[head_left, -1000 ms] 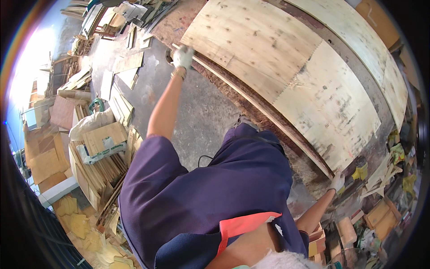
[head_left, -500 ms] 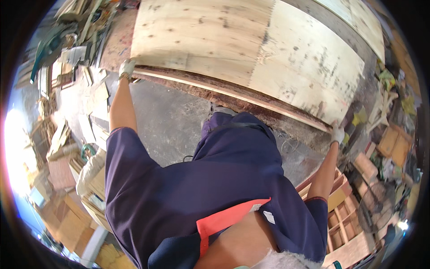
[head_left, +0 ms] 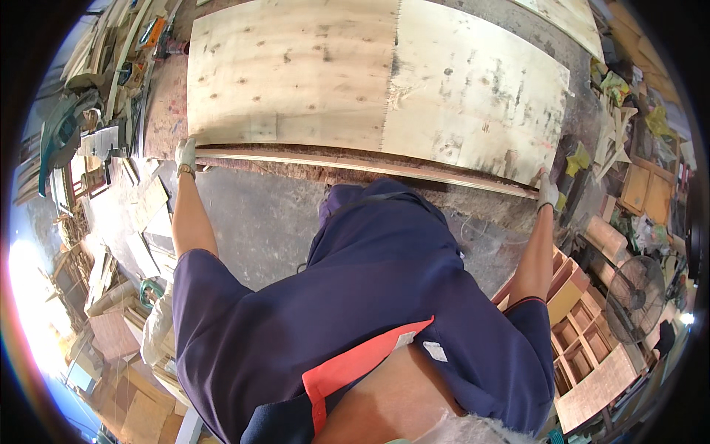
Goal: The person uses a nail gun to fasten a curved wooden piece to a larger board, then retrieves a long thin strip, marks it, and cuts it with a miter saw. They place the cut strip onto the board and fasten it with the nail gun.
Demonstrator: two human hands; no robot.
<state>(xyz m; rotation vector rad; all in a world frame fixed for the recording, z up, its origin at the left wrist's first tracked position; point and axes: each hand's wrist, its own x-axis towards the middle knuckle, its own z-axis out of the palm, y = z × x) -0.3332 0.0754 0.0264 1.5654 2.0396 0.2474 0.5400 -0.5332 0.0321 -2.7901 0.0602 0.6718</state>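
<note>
Nearest, below, a dark blue garment (head_left: 325, 311), and past it the grey floor (head_left: 240, 222). Then, at the ends of the stretched arms and well apart: gloved left hand (head_left: 186, 154) at the left end of a long pale wooden strip (head_left: 355, 163), gloved right hand (head_left: 547, 192) at its right end. Partly curled at both ends, seemingly around the wood; how tightly closed, impossible to tell. Between the hands, the strip, along the near edge of a knotty plywood panel (head_left: 318, 81), with a dark gap between; loose piece or lower sheet's edge, not clear. In hand, by judgement: steadying the strip by both ends. For the next move, probably needed: equal hold on both sides. Farther, beside the panel's left edge, reddish-brown surface (head_left: 164, 122); beyond, at upper right, another plywood sheet (head_left: 569, 18).
</note>
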